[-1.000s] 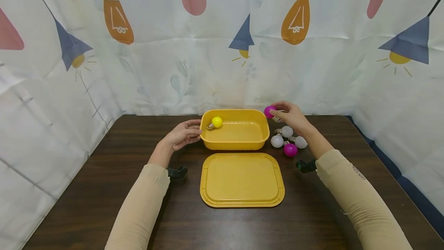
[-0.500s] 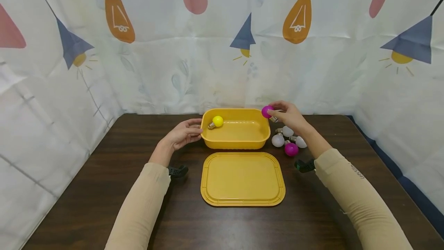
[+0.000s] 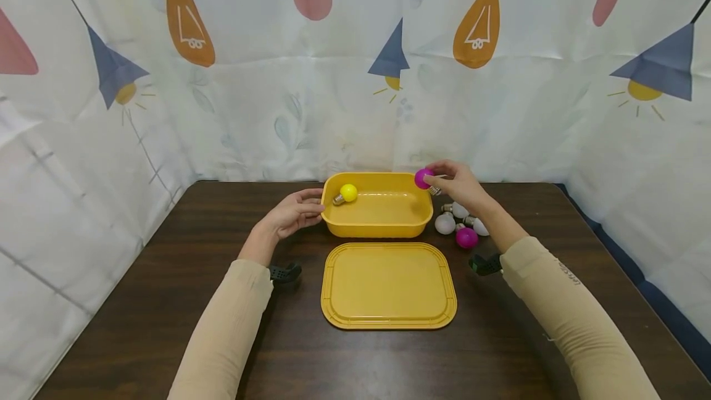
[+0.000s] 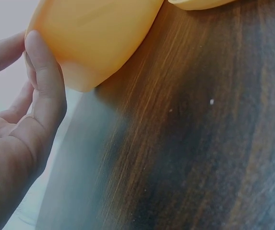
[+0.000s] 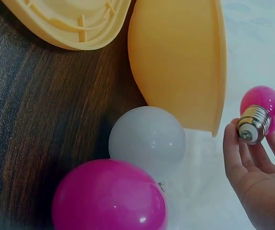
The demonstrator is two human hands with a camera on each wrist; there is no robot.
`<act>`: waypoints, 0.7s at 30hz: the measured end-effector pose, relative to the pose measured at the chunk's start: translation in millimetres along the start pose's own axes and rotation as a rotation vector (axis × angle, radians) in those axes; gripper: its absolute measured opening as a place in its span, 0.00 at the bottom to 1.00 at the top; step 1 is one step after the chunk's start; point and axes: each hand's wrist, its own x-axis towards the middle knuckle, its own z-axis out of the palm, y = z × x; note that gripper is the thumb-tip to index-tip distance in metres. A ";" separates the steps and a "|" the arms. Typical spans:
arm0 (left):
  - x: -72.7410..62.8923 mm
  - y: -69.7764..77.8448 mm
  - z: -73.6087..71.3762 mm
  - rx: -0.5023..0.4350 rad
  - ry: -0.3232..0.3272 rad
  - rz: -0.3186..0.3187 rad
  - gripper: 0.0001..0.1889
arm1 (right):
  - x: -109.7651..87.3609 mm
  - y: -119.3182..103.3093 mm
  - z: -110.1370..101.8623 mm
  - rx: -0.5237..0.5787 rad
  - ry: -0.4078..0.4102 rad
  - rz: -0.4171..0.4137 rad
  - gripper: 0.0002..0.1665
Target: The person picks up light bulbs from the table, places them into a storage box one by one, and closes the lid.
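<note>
My right hand (image 3: pixel 461 187) pinches a magenta light bulb (image 3: pixel 423 178) above the right rim of a yellow plastic box (image 3: pixel 383 229). The right wrist view shows the held bulb's metal screw base (image 5: pixel 254 125) between thumb and fingers. At the box's left end, my left hand (image 3: pixel 293 213) holds the rim, with its thumb (image 4: pixel 40 52) on the outer wall. A yellow bulb (image 3: pixel 348 192) lies tilted inside the box at the left. Beside the box's right end, several white bulbs (image 3: pixel 445 223) and another magenta bulb (image 3: pixel 466 238) lie on the table, partly behind my right wrist.
A yellow lid (image 3: pixel 389 289) lies flat on the dark wooden table (image 3: pixel 222 215), just in front of the box. Behind the table hangs a white curtain (image 3: pixel 344 116) printed with lamps. Dark straps sit at both wrists.
My right hand has moved slightly left with the magenta bulb, from beside the box to over its right rim. My left hand stays at the box's left end.
</note>
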 end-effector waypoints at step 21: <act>-2.2 1.3 1.3 -0.020 -0.010 0.002 0.33 | 0.9 -4.9 9.4 -0.004 -0.025 -0.002 0.31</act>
